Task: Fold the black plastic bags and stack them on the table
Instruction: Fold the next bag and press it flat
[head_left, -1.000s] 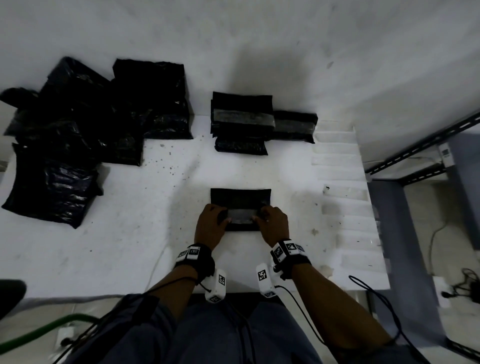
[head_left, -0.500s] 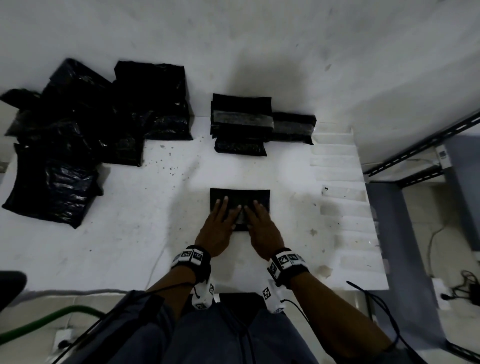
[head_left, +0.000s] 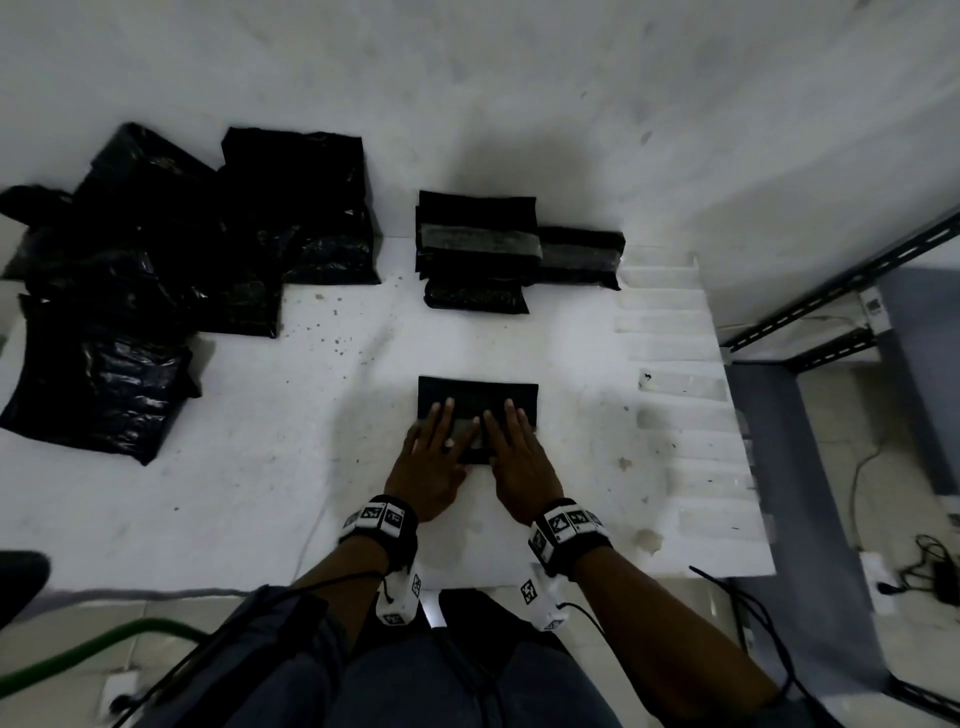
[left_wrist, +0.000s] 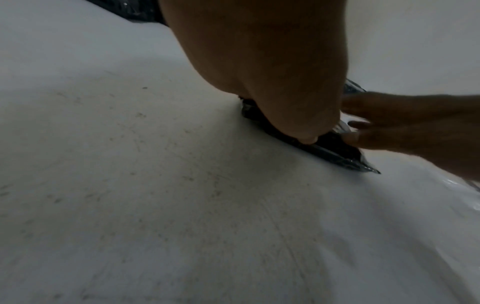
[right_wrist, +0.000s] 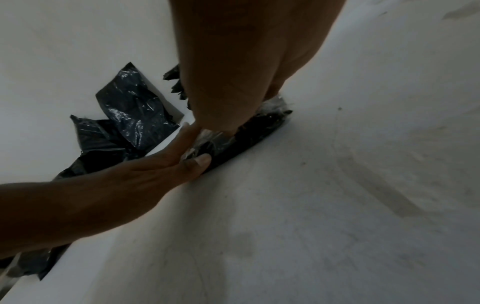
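Your white table (head_left: 249, 499) fills the middle of the head view. At the upper left lies the loose heap of unfolded black bags (head_left: 156, 280); they overlap too much for you to count them surely. At upper centre sits the stack of folded bags (head_left: 475, 249), with one more folded bag (head_left: 579, 257) just beside it to the right and another folded bag (head_left: 475, 299) poking out at the stack's near edge.

Just below frame centre lies the folded bag you are working (head_left: 478, 397), a flat rectangle with its long axis running left to right across the frame, parallel to the stack above it.

Your left hand (head_left: 434, 457) and right hand (head_left: 514, 457) rest flat on its near half, side by side. Both hands have straight fingers, slightly spread, pressing down on the plastic and pointing toward the top of the frame.
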